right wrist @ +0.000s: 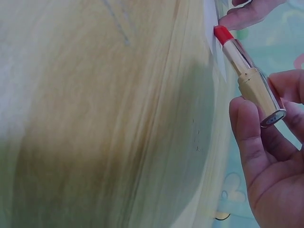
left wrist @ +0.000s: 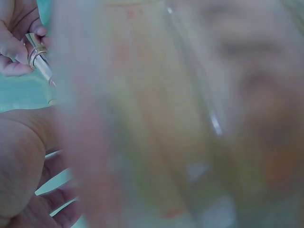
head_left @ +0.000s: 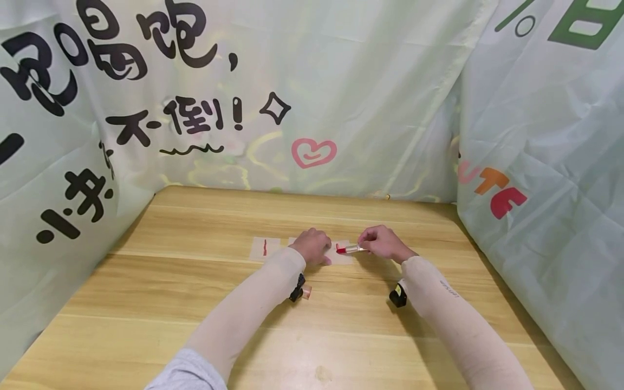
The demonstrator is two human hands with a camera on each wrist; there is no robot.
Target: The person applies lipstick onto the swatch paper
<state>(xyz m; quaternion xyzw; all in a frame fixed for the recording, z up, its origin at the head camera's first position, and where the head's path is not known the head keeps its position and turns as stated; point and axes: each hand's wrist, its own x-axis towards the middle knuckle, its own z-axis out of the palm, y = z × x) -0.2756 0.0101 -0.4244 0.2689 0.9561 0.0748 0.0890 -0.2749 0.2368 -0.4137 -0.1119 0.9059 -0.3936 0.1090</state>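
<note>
My right hand [head_left: 385, 242] pinches a lipstick [right wrist: 255, 88] by its metallic base, between thumb and fingers. Its red tip is at the right-hand pale paper [head_left: 345, 259], beside a short red mark. My left hand [head_left: 311, 246] lies palm down with fingers spread, at the near side of that sheet and over a middle sheet, most of which it hides. Farther left, another pale paper [head_left: 257, 250] bears one upright red stroke. In the left wrist view, the palm and fingers of the left hand [left wrist: 21, 166] show at the lower left.
A pinkish cylindrical piece [head_left: 307, 292] stands on the wooden table [head_left: 331, 336] beside the left wrist's black camera [head_left: 297, 288]. Another black camera [head_left: 398, 295] is strapped at the right wrist. Printed cloth [head_left: 380, 108] walls in the back and sides. A blurred close surface fills much of the left wrist view.
</note>
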